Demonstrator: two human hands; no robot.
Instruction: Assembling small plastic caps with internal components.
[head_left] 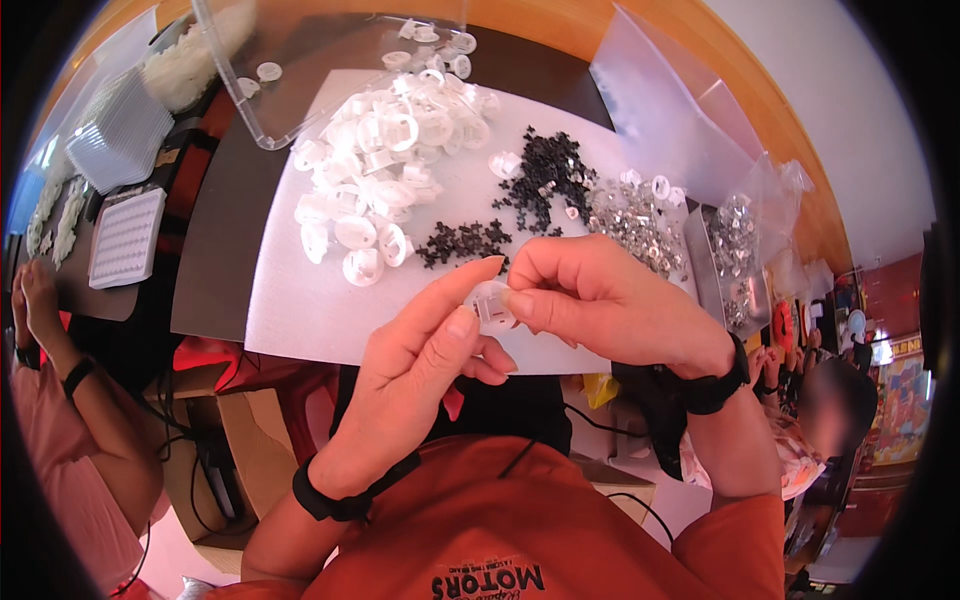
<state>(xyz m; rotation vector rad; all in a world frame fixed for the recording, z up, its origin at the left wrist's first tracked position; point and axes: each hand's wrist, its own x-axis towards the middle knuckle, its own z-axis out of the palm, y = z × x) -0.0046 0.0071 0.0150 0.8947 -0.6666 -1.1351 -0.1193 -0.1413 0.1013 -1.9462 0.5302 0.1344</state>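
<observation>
A round white plastic part [490, 305] is held between my two hands, above the near edge of the white foam sheet [275, 295]. My left hand [425, 340] grips its left side between thumb and forefinger. On its right side, the thumb and forefinger of my right hand [590, 300] pinch at the rim; whether a smaller piece sits in that pinch is hidden. Just beyond my fingers lie small black cross-shaped pieces [462, 243], with a larger heap of black pieces [548, 175] farther off. Small shiny metal pieces [640, 225] are spread to their right.
A big pile of white plastic parts [385, 150] covers the sheet's far left. A metal tray [738, 315] with shiny pieces stands at right, near a clear plastic bag [790, 195]. White trays [125, 235] lie at far left, beside another person's hands [38, 300]. Cardboard boxes [255, 430] stand below.
</observation>
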